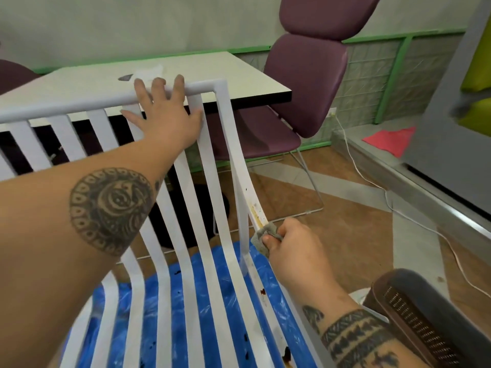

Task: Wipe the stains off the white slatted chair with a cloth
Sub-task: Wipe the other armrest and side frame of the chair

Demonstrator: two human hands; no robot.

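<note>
The white slatted chair fills the middle of the head view, its back towards me. My left hand grips the top rail near the right corner, fingers hooked over it. My right hand pinches a small grey cloth and presses it against the chair's rightmost slat. Just above the cloth that slat carries a yellow-brown stain and small dark specks. Dark brown blotches sit lower on the seat slats near my right wrist.
A blue plastic sheet lies on the floor under the chair. Behind stand a white table and a purple chair. A white cable runs across the floor at right. A dark mesh chair arm is at the lower right.
</note>
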